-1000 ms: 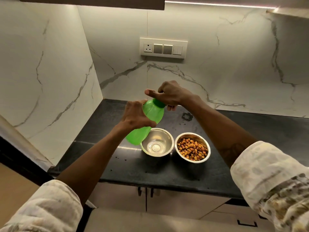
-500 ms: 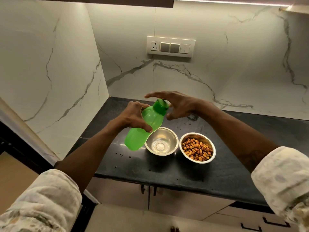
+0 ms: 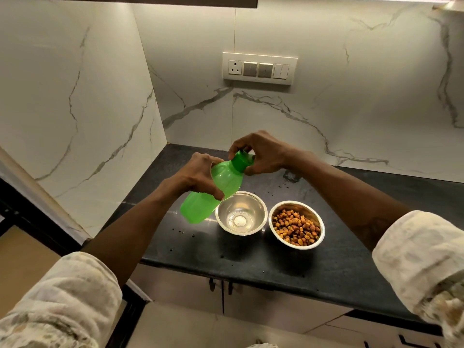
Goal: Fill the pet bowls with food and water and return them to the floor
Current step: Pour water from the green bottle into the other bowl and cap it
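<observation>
Bottle: green water bottle (image 3: 213, 194), tilted, frame centre, above tabletop (image 3: 251, 257).
Left hand (image 3: 198, 175): fingers curled round bottle body.
Right hand (image 3: 261, 153): fingers pinching green cap (image 3: 242, 159).
Bowls: steel water bowl (image 3: 241, 213) beside kibble bowl (image 3: 296, 224), centre-right.

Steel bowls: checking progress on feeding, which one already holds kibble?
The right bowl, filled with brown kibble; the left bowl, just below the tilted green bottle, has none in it.

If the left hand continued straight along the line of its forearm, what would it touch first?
Most likely the right hand, which grips the cap of the green bottle just ahead; depth is hard to judge.
</observation>
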Tool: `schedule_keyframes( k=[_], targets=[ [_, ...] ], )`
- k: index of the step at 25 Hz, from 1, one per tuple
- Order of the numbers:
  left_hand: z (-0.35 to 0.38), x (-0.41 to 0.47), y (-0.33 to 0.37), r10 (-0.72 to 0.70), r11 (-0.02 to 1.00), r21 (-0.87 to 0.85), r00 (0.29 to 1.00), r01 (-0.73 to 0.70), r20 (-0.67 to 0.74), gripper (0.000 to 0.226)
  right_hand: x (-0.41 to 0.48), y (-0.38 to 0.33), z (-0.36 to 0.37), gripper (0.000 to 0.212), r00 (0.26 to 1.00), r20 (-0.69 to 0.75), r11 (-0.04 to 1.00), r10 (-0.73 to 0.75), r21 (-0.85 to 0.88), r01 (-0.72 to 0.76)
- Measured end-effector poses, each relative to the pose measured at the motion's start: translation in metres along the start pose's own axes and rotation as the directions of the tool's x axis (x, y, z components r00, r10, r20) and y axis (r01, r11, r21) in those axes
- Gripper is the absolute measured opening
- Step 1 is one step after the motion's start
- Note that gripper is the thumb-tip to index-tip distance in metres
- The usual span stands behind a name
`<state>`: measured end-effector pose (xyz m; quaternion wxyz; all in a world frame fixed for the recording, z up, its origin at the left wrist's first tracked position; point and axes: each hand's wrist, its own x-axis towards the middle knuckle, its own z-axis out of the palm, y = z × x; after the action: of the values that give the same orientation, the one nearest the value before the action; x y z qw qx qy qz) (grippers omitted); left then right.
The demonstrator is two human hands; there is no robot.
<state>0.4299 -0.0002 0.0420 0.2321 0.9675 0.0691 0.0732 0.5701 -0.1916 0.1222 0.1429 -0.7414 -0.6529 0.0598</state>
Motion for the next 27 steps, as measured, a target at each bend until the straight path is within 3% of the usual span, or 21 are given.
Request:
schedule_keyframes(
  k=[2,4,9,15,27],
  targets=[
    [0.001,-0.001,-0.005,-0.035,0.999,-0.013,0.999,0.035,0.028,0.084,-0.004,0.003,0.001,0.036,0.987,-0.049,0.988,-0.154,-0.027,0.152],
    [0.003,-0.003,-0.009,-0.071,0.997,-0.003,0.996,0.071,0.050,0.085,-0.007,0.010,0.002,0.040,0.973,-0.124,0.980,-0.197,-0.023,0.196],
    [0.019,-0.007,-0.008,-0.139,0.979,0.168,0.983,0.119,0.118,0.092,-0.024,0.039,0.020,0.047,0.978,-0.203,0.998,-0.036,0.045,0.046],
    [0.032,-0.008,-0.017,-0.240,0.929,0.336,0.944,0.156,0.228,0.075,-0.043,0.058,0.052,0.048,0.955,-0.270,0.977,0.125,0.204,-0.070],
    [0.045,-0.006,-0.013,-0.313,0.870,0.477,0.886,0.124,0.341,0.061,-0.054,0.077,0.080,0.051,0.935,-0.256,0.932,0.244,0.328,-0.154]
  ],
)
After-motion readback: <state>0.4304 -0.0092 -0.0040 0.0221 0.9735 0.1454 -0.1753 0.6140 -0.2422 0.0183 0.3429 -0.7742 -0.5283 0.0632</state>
